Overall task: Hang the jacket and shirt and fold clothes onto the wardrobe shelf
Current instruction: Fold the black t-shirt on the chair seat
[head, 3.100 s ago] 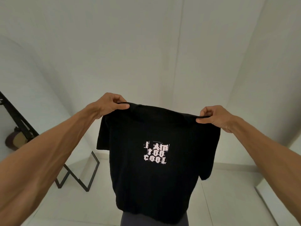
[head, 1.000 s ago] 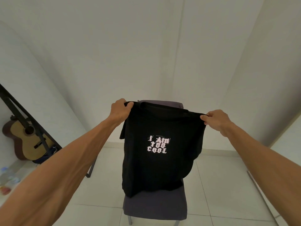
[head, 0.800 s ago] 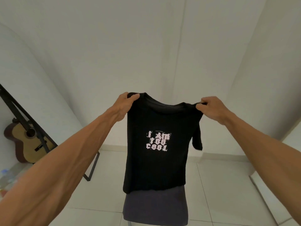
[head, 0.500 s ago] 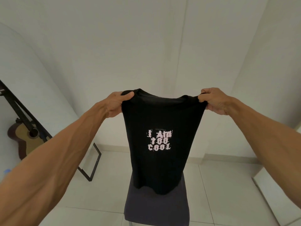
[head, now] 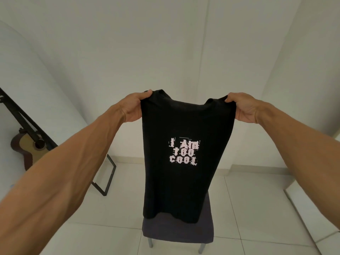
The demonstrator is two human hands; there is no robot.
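Here my arms reach straight out, my left hand (head: 132,107) and right hand (head: 243,107) each pinched tight on a shoulder of the black T-shirt (head: 185,153). It hangs flat between them, hem above the grey chair (head: 177,231). Further left, a guitar (head: 25,148) leans by a black frame (head: 105,178).

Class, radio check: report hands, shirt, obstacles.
Left hand and right hand pinch black T-shirt shoulders. Shirt hangs above chair. Nothing blocking.

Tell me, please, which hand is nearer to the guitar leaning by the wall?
Left. The left hand grips the T-shirt shoulder on the guitar side; the right hand holds the far shoulder.
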